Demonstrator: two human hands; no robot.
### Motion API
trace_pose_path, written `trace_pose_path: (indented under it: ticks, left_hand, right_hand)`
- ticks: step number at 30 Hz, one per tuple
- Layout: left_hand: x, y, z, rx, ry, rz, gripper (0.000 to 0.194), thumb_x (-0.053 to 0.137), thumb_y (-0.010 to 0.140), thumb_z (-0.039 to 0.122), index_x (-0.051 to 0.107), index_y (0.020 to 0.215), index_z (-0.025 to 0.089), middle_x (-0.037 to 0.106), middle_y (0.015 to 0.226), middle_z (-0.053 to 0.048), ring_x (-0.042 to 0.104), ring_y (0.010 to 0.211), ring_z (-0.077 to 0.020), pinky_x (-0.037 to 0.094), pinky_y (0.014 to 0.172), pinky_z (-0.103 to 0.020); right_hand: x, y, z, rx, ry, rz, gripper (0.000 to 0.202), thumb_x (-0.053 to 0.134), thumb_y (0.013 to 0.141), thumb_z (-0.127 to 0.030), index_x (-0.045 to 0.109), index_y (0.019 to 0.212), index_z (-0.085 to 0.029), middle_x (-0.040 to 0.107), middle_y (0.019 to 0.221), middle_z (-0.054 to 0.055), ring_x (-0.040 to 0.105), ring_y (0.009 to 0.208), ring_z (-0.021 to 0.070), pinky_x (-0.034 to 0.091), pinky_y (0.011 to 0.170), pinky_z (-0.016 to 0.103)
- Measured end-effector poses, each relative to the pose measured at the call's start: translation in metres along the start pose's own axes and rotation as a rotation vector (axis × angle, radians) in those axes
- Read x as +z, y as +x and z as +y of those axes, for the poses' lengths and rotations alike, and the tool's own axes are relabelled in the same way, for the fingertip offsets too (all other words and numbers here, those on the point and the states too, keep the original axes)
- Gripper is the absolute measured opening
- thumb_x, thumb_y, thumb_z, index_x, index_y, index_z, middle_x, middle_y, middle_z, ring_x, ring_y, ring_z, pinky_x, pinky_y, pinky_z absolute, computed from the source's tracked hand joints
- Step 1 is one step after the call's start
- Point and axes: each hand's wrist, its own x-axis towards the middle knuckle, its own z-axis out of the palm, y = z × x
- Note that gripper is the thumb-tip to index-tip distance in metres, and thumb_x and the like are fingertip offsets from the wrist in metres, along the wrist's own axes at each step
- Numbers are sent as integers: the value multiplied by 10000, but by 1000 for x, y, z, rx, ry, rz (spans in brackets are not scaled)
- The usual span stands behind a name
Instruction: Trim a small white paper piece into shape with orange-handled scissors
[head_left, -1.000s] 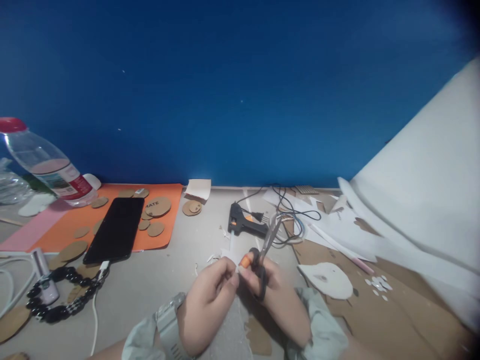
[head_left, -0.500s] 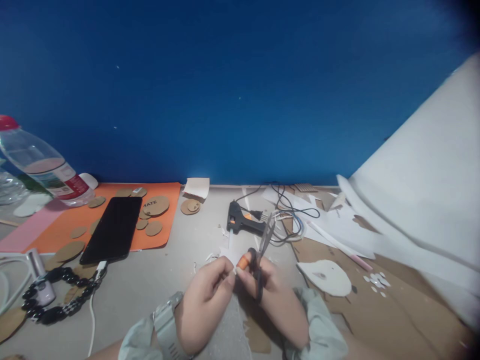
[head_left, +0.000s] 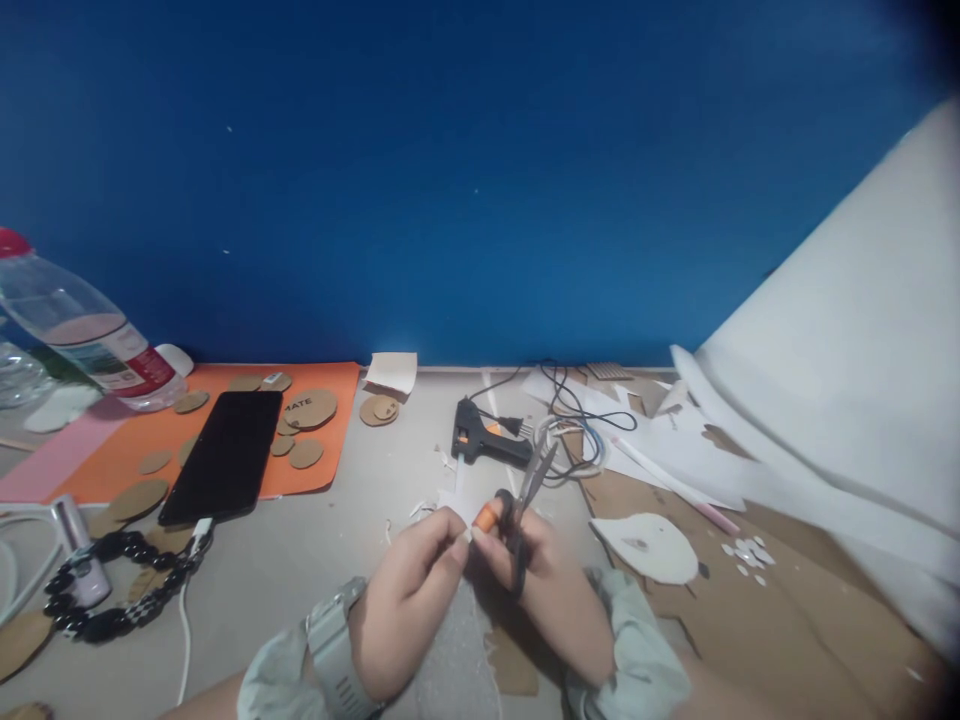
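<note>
blue wall (head_left: 480, 180): rising beyond both grips. grey surface (head_left: 345, 535): lying beneath them. white sheet (head_left: 847, 330): sloping, well to the right of the right grip. brown cardboard (head_left: 750, 640): lying flat, right of the right grip. orange sheet (head_left: 120, 445): lying beyond and left of the left grip, carrying cardboard discs and part of a phone. bottle, red-capped (head_left: 97, 335): tilting in view, far left of the left grip. left grip (head_left: 420, 590): closing thumb to finger on a pale scrap, near the right fingertips. right grip (head_left: 544, 570): gripping scissors. phone, black (head_left: 225, 455): lying left of the left grip. glue gun, black (head_left: 487, 443): lying just beyond both grips. scissors (head_left: 519, 520): resting in the right grip, blades pointing away. white cut-out (head_left: 656, 550): lying right of the right grip. cardboard discs (head_left: 311, 408): scattering left of the left grip. pale scrap (head_left: 471, 535): showing between the fingertips, mostly hidden.
</note>
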Motion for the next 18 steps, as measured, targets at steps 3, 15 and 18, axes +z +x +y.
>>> trace_pose_path:
  ticks: [3, 15, 18]
  left_hand:
    - [0, 0, -1, -11, -17, 20, 287, 362, 931, 338, 474, 717, 183, 455, 692, 5, 430, 681, -158, 369, 659, -272]
    - [0, -8, -5, 56, -241, 226, 279, 342, 969, 358, 451, 767, 200, 401, 690, 26, 399, 646, -131, 359, 627, -259]
    - [0, -6, -5, 78, -203, 214, 260, 344, 968, 335, 462, 784, 196, 418, 704, 25, 412, 655, -127, 364, 629, -245]
  right_hand:
    - [0, -2, 0, -8, 27, 9, 225, 580, 872, -360, 498, 767, -179, 466, 663, -46, 434, 613, 98, 374, 579, 195]
    - [-10, 2, -5, 32, -83, -524, 361, 467, 874, -512, 509, 775, -167, 476, 638, -17, 404, 519, 93, 344, 475, 203]
    - [-10, 1, -4, -13, -211, -512, 186, 486, 873, -333, 520, 793, -169, 479, 659, -22, 428, 583, 111, 369, 539, 214]
